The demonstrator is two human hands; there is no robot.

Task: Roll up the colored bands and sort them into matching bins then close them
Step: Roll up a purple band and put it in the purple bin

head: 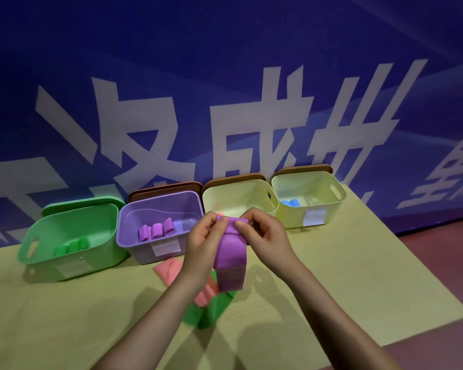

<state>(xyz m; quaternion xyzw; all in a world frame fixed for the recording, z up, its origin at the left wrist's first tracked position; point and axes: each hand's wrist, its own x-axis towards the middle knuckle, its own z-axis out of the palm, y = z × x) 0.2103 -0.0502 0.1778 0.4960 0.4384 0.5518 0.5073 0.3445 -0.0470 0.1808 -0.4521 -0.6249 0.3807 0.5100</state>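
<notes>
So the purple band (230,252) is pinched at its top edge by both the left hand (202,243) and right hand (265,243), held up just before the purple bin (158,222). It looks soft, light and floppy, so it's probably best gripped right at the rolling end.

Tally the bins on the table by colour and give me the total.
Green bin: 1
Purple bin: 1
Pale yellow bins: 2, the near one behind the hands and the far one with a blue band inside
Total: 4 bins, all open, with their lids propped behind them.
</notes>
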